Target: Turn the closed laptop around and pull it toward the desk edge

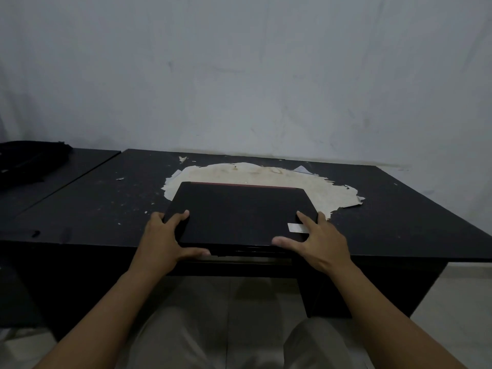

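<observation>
My left hand grips the near left corner of the closed laptop, fingers spread over the lid and side edge, thumb stretched along the front edge. My right hand holds the near right corner the same way, fingers splayed on the lid, thumb lying across the top near the front, just beside a small white sticker on the lid. The laptop lies flat on the dark bench, its front edge at the bench's near edge, a thin red strip along its far side. Behind it a large pale patch shows where the bench surface has peeled away, and the laptop's far end overlaps it. Far left, on an adjoining surface, sits a dark bag. A grey wall stands behind.
</observation>
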`<state>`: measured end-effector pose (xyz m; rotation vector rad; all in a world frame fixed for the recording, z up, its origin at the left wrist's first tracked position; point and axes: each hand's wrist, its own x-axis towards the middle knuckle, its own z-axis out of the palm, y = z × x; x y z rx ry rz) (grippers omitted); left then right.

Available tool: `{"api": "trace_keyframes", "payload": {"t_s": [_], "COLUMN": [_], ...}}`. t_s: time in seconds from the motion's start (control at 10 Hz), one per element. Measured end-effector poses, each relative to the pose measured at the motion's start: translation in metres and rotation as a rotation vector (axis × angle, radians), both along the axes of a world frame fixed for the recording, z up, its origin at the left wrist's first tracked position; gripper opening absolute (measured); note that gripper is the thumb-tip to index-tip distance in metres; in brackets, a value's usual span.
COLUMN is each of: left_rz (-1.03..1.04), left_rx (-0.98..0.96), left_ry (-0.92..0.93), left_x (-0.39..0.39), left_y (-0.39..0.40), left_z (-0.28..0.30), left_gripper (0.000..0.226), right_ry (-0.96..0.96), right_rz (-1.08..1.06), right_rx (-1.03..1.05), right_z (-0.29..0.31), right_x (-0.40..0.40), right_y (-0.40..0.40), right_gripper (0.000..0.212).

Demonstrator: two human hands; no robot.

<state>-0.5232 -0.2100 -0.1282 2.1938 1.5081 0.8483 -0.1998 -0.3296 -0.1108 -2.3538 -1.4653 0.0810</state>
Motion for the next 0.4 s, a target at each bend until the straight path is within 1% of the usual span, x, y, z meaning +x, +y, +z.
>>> {"api": "trace_keyframes", "payload": {"t_s": [0.1,0.2,0.3,0.4], "left_rz": [-0.002,-0.045,-0.054,-0.106], "left_rx": [-0.008,-0.136,-0.243,-0.160], "left_ry": [0.031,0.063,0.173,0.249], "left_x": [0.000,-0.001,0.001,0.021], "left_y": [0.000,-0.001,0.001,0.006], "left_z": [0.001,0.012,0.042,0.078], "left_gripper": [0.130,0.136,0.137,0.140], "right_ry": [-0.013,-0.012,0.083,0.250], "right_rz": [0.059,0.092,0.124,0.148], "right_rx": [-0.091,-0.161,-0.298,-0.228], "right_z": [0.004,0.008,0.032,0.067], "right_x": [0.004,0.006,0.009,0.005], "right_y": [-0.006,-0.005,-0.002,0.011], "right_gripper": [0.139,0.144,0.146,0.133]}}
